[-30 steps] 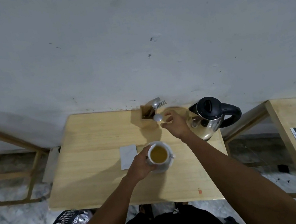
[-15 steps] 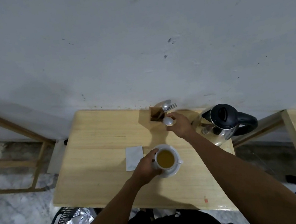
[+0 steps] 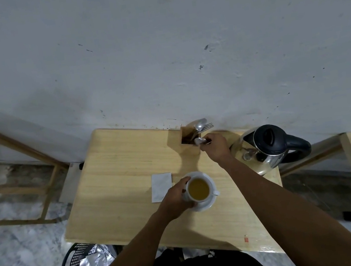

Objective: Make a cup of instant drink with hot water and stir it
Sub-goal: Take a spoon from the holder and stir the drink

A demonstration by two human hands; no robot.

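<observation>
The left hand [image 3: 175, 198] curls round the cup [image 3: 211, 187] of yellow-brown drink, which stands on a saucer [image 3: 206, 206]. Beyond the cup, the right hand [image 3: 215, 149] pinches a spoon [image 3: 200, 141] at the wooden holder [image 3: 185, 134]. A kettle [image 3: 270, 143] stands right of the cup and a sachet [image 3: 162, 186] lies just left of it.

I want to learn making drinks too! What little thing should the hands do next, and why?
Probably carry the spoon from the wooden holder over to the cup and dip it in to stir. The right hand pinches the spoon, the cup holds yellow-brown drink, and the left hand steadies it.
</observation>
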